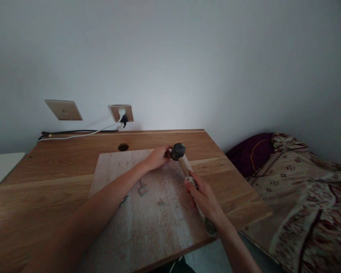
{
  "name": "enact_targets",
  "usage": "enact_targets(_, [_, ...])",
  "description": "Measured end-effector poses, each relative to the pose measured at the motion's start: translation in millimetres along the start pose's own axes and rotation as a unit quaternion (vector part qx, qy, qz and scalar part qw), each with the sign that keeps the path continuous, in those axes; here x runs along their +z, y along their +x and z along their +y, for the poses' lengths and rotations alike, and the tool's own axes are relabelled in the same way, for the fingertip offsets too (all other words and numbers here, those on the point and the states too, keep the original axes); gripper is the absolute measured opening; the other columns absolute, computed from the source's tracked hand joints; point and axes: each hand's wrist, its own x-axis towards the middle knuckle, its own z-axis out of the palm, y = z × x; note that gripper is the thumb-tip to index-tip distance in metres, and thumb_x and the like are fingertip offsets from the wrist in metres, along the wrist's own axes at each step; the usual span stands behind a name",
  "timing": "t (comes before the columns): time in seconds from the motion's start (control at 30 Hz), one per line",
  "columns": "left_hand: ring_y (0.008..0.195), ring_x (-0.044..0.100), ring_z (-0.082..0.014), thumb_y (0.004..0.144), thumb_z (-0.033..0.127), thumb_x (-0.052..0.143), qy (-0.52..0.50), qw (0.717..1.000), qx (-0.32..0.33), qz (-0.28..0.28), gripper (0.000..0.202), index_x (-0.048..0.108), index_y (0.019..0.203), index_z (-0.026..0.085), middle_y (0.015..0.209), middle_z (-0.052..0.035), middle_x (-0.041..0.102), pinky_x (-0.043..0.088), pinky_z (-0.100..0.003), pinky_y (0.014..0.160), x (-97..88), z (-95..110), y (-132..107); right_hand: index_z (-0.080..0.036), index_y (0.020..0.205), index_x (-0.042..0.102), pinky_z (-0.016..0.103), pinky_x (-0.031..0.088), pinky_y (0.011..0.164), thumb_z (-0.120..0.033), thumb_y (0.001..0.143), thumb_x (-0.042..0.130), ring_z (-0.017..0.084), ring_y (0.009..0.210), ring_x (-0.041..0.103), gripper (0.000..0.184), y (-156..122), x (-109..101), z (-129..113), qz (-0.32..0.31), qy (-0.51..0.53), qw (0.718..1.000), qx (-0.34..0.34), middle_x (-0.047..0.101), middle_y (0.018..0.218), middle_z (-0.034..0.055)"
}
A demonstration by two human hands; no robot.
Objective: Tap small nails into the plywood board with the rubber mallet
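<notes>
Seeing loose nails (143, 186) lying on board (156, 222), apparently placed within easy reach. Bending left hand (159, 157) inward near board's far edge, seemingly for fine fingertip work; cannot tell whether pinching anything, being partly screened by hammer (183, 167). Clamping right hand (201, 192) around handle's middle, presumably balancing control against swing; holding hammer head close to left hand, cannot tell whether touching.
</notes>
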Motion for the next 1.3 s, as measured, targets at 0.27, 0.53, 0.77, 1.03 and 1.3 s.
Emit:
enact_targets(0.27, [0.083,0.076,-0.0194,0.078,0.001,0.070,-0.005,1.000,0.007,-0.003,0.048,0.073,0.125,0.016,0.094,-0.0038,0.083,0.058,-0.028,0.080,-1.4,3.7,-0.3,-0.013,0.151,0.056,0.022,0.043,0.038,-0.049,0.100,0.052,0.013,0.039,0.055,0.063,-2.1,2.4,-0.9,0.010,-0.003,1.000,0.011,0.055,0.058,-0.0082])
enact_targets(0.53, [0.086,0.075,-0.0210,0.078,0.001,0.066,0.016,1.000,0.007,-0.016,0.052,0.070,0.128,0.016,0.096,-0.0043,0.080,0.057,-0.030,0.081,-2.4,8.2,0.7,-0.010,0.151,0.057,0.022,0.043,0.041,-0.048,0.099,0.053,0.013,0.040,0.056,0.065,-1.6,2.6,-5.5,0.011,-0.021,1.000,-0.005,0.057,0.058,-0.0073])
enact_targets(0.77, [0.098,0.070,-0.0271,0.074,0.013,0.076,0.085,0.996,0.024,-0.027,0.035,0.069,0.108,0.015,0.112,-0.0119,0.072,0.055,-0.037,0.086,-32.7,39.5,-33.3,-0.014,0.151,0.056,0.022,0.043,0.039,-0.050,0.100,0.054,0.013,0.040,0.054,0.063,-7.2,0.1,-2.2,0.004,0.017,1.000,0.013,0.057,0.059,-0.0078])
enact_targets(1.03, [0.093,0.072,-0.0272,0.094,0.023,0.070,0.369,0.878,0.222,-0.206,0.008,0.073,0.101,0.023,0.099,-0.0076,0.077,0.054,-0.040,0.087,-24.2,106.9,-135.3,-0.014,0.147,0.058,0.022,0.043,0.039,-0.050,0.100,0.053,0.014,0.040,0.054,0.059,-1.7,1.2,-4.5,0.003,0.002,1.000,0.000,0.057,0.057,-0.0075])
enact_targets(1.3, [0.084,0.075,-0.0268,0.096,0.009,0.064,0.375,0.877,0.239,-0.180,0.019,0.074,0.093,0.024,0.090,-0.0066,0.078,0.054,-0.039,0.078,-11.2,104.6,-140.6,-0.016,0.138,0.063,0.022,0.042,0.038,-0.051,0.097,0.055,0.013,0.040,0.053,0.054,-0.4,3.2,-10.8,0.008,0.006,1.000,0.002,0.057,0.061,-0.0067])
